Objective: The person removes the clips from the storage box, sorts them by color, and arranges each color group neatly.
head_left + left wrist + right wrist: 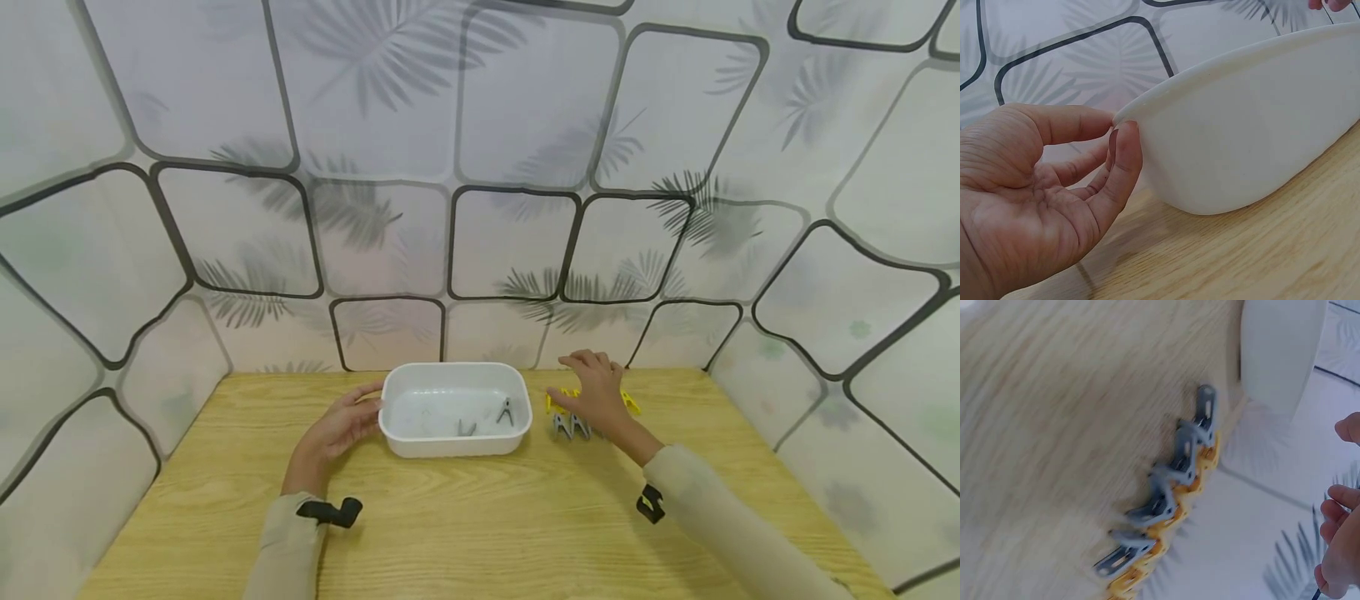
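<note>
A white plastic tub [456, 447] stands on the table with two grey spring clips inside, one upright [506, 410] and another lying low near the front wall [467, 428]. My left hand [347, 427] holds the tub's left end, thumb and fingertips at the rim in the left wrist view. To the right of the tub, my right hand [596, 396] hovers with fingers spread and nothing between them. Beneath and beside it is a row of grey clips [1159, 500], with yellow clips [1210, 453] lined up behind them. The hand partly hides the row in the head view.
The wood-grain table [450, 525] runs back to a patterned fabric wall [390, 242], which also closes in the left and right sides. The yellow clips lie near the table's back edge. A black strap [330, 512] sits on the left sleeve.
</note>
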A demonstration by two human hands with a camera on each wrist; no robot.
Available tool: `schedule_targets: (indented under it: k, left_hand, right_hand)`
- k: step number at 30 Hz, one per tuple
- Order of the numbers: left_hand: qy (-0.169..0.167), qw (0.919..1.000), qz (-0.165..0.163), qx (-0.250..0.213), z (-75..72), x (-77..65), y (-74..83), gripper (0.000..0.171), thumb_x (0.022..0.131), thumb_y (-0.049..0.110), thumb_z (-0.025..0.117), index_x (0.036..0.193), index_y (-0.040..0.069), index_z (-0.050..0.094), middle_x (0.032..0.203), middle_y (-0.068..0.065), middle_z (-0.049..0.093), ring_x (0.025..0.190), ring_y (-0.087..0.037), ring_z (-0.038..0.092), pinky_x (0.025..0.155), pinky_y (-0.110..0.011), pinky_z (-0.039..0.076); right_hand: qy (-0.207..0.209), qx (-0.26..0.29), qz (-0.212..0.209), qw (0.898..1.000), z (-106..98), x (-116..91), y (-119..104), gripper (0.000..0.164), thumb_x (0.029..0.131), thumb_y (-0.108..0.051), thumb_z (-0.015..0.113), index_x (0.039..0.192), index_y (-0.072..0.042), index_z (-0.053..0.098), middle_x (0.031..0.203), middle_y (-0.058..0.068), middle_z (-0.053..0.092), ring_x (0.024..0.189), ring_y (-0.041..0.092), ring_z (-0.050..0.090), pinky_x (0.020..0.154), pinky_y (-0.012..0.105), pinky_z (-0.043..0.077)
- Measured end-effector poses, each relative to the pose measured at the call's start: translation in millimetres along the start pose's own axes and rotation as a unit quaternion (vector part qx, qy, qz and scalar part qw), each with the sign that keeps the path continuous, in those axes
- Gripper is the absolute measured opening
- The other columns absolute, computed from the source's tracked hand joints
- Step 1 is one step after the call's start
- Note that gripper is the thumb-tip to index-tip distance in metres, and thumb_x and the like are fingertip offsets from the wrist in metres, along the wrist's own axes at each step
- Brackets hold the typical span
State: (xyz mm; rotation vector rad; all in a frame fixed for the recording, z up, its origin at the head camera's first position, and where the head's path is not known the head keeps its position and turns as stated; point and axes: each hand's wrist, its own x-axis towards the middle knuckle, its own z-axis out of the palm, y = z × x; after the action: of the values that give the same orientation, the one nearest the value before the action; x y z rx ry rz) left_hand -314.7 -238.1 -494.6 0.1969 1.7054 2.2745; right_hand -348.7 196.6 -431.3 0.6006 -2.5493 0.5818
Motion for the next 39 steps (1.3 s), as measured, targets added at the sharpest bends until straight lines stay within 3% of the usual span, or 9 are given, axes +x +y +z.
schedule_targets:
  k: [12,20,30,39]
  left_hand:
    - [-0.005,1.0,-0.002,-0.006,0.3,0.4,-2.7,0.054,0.108,0.006,0.048,0.156,-0.005,0.026,0.114,0.003,0.069,0.099,-0.009,0.068,0.083,-0.024,0.058]
    - [-0.005,1.0,0.002,-0.006,-1.0,2.4,-1.5,0.053,0.108,0.005,0.047,0.156,-0.004,0.027,0.116,0.003,0.069,0.1,-0.009,0.068,0.084,-0.024,0.058]
    - [-0.004,1.0,0.003,-0.006,-1.0,3.2,-1.9,0.054,0.107,0.006,0.048,0.156,-0.003,0.028,0.115,0.003,0.07,0.101,-0.009,0.068,0.084,-0.023,0.058]
    - [-0.003,0.9999,0.002,-0.013,-0.3,0.8,-0.3,0.051,0.107,0.005,0.048,0.154,-0.002,0.03,0.114,0.003,0.07,0.1,-0.009,0.068,0.083,-0.023,0.058]
  right_hand:
    - [-0.055,0.029,-0.035,0.997,20.8,16.9,-44.1,0.057,0.086,-0.032,0.082,0.133,-0.006,0.063,0.131,0.015,0.055,0.118,0.036,0.045,0.098,0.064,0.028]
    - [-0.091,0.005,-0.073,0.993,34.7,28.0,-57.2,0.052,0.083,-0.027,0.086,0.128,-0.007,0.067,0.125,0.012,0.057,0.113,0.034,0.047,0.094,0.06,0.031]
    - [-0.192,-0.016,-0.094,0.977,48.2,35.5,-71.3,0.046,0.085,-0.027,0.085,0.126,-0.011,0.069,0.125,0.01,0.061,0.114,0.031,0.049,0.095,0.058,0.033]
    - [-0.258,0.013,-0.143,0.955,56.7,34.4,-80.3,0.038,0.085,-0.016,0.084,0.121,-0.013,0.073,0.123,0.008,0.062,0.114,0.029,0.049,0.097,0.057,0.032]
